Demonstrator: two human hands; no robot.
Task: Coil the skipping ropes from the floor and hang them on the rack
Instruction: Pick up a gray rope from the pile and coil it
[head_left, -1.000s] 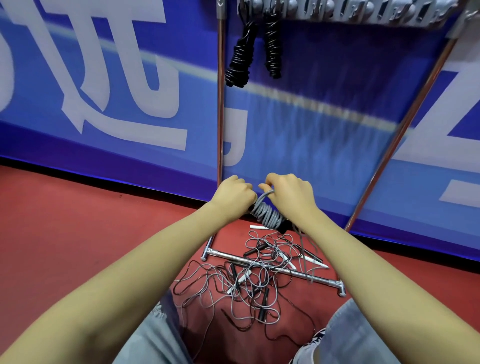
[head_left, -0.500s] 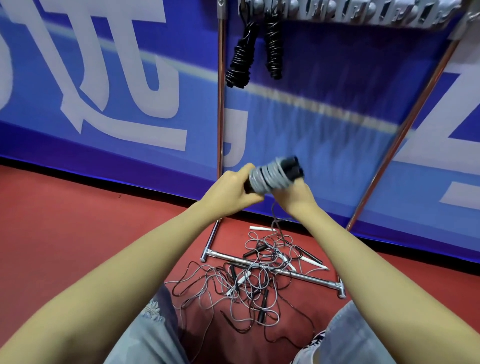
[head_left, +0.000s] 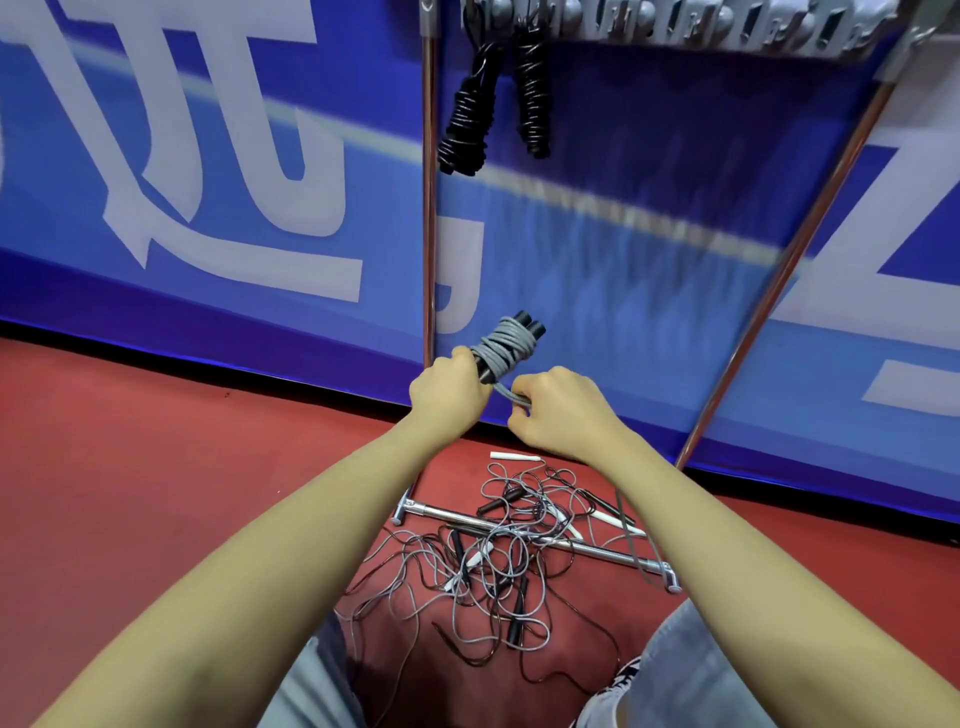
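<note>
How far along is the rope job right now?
Done: two black coiled ropes hang on the rack. In hand: the left hand grips a grey rope bundle while the right hand pinches its loose end. Left: a tangle of ropes on the floor.

Right hand (head_left: 563, 410) now below bundle (head_left: 506, 345)

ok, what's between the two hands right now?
Head view: a short taut stretch of grey cord runs from the coiled grey rope, held in the left hand, down into the right hand. Nothing else.
</note>
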